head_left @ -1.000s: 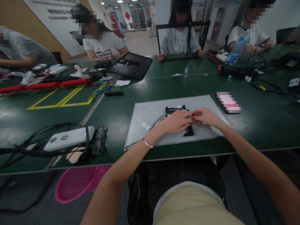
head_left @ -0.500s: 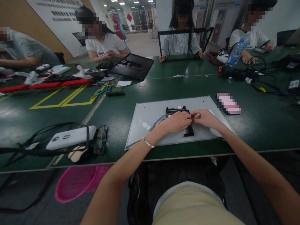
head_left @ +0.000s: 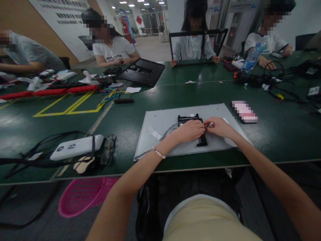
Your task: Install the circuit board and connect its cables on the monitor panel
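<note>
A black plastic frame part (head_left: 202,141) lies on a flat grey panel (head_left: 165,115) at the table's near edge. My left hand (head_left: 192,130) rests over the part, its fingers closed at the part's right side. Fingertips of my right hand (head_left: 217,127) are pinched together just right of them, touching or nearly touching the left ones. What sits between the fingers is too small and too covered to name. A grey cable (head_left: 171,129) curves out from under my left hand across the panel. Part of the black piece is hidden by my left hand.
A phone (head_left: 244,111) lies right of the panel. Left are glasses (head_left: 108,149), a white power bank-like box (head_left: 76,147) and black cables. Across the table a person holds a black screen bezel (head_left: 199,32); a black laptop shell (head_left: 144,71) lies nearby. A pink basket (head_left: 82,197) is below.
Both of my hands stay at the same spot on the black part, with only a slight shift in the right fingers. The view has moved very slightly.
</note>
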`<act>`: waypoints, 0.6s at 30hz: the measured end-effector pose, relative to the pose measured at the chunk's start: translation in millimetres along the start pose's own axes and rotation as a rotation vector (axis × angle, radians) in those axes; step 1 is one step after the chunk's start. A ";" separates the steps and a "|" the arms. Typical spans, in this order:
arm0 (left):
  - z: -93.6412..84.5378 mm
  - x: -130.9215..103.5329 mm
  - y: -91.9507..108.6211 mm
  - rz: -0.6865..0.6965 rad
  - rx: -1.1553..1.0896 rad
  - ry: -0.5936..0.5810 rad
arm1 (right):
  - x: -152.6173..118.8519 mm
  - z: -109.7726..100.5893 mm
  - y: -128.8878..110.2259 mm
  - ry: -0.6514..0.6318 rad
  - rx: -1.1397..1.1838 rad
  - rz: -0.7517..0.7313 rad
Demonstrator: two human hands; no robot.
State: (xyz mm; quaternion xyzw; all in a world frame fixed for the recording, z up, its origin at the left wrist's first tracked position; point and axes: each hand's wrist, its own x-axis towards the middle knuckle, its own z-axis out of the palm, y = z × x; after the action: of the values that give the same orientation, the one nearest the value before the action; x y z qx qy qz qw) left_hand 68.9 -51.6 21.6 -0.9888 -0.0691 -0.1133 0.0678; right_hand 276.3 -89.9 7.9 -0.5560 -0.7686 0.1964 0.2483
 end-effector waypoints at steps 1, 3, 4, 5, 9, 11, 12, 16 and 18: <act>0.2 0.0 0.1 -0.003 0.001 0.002 | 0.1 0.1 0.0 -0.002 -0.003 0.001; 0.0 -0.2 0.4 -0.006 0.006 0.000 | 0.3 0.0 0.1 -0.014 0.001 0.004; -0.3 -0.2 0.6 -0.007 0.009 -0.003 | 0.4 -0.1 0.2 -0.024 0.008 0.006; -0.7 -0.3 0.8 -0.007 0.012 -0.008 | 0.5 -0.2 0.5 -0.035 0.017 0.006; -1.6 -0.6 1.1 -0.009 0.030 -0.027 | 1.1 -0.2 2.2 -0.062 0.038 0.000; -1.5 -0.7 1.2 -0.009 0.037 -0.028 | 1.3 0.1 2.8 -0.063 0.042 0.002; -1.4 -0.7 1.3 -0.009 0.039 -0.025 | 1.4 0.3 3.0 -0.066 0.046 0.003; -1.5 -0.3 2.1 -0.017 0.040 -0.018 | 1.1 -0.1 2.8 -0.077 0.076 0.011; -1.9 -0.2 2.4 -0.020 0.040 -0.023 | 0.7 -0.9 2.5 -0.074 0.085 0.015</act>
State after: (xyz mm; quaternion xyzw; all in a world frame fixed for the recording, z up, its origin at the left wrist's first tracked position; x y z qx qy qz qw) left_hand 68.7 -54.3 23.0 -0.9878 -0.0823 -0.1010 0.0858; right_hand 278.5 -88.5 7.3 -0.5430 -0.7640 0.2512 0.2416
